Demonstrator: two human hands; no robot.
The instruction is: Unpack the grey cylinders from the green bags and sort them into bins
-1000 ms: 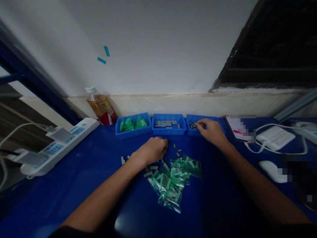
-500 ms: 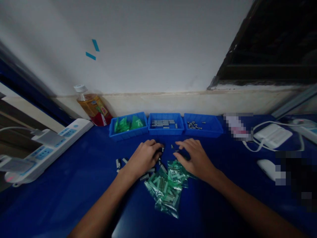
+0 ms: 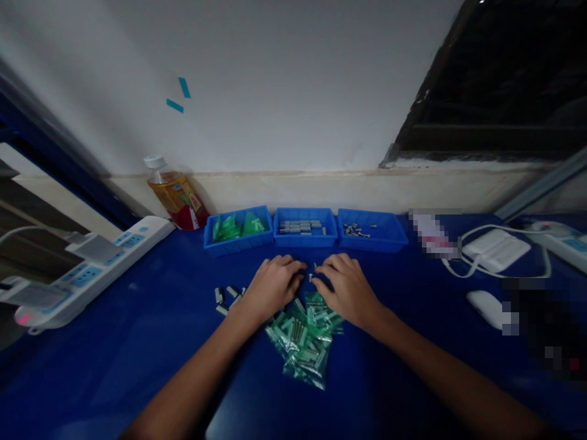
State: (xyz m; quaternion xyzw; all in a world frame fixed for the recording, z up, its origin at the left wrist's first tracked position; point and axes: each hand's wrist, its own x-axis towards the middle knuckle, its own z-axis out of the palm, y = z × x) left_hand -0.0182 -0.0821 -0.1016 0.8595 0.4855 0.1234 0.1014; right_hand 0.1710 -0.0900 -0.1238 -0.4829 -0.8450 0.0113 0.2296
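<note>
My left hand [image 3: 273, 286] and my right hand [image 3: 347, 289] rest side by side on the blue table [image 3: 137, 342], fingers curled, fingertips nearly meeting over small metal parts [image 3: 313, 273]. What each pinches is too small to name. Just below the hands lies a pile of small green plastic bags [image 3: 302, 339] with grey pieces inside. A few loose grey connectors [image 3: 225, 295] lie left of my left wrist. Three blue trays stand beyond: the left tray [image 3: 237, 228] with green bags, the middle tray [image 3: 304, 227] with grey connectors, the right tray [image 3: 372, 230] with small screws.
A bottle of amber drink [image 3: 176, 194] stands by the wall at the back left. A white power strip [image 3: 87, 269] with plugs lies on the left. On the right are a phone [image 3: 433, 235], a white charger box with cable [image 3: 498, 249] and a white mouse [image 3: 486, 307].
My right hand left the right tray and came back next to my left hand above the bag pile. My left hand stayed almost in place. The view shifted slightly.
</note>
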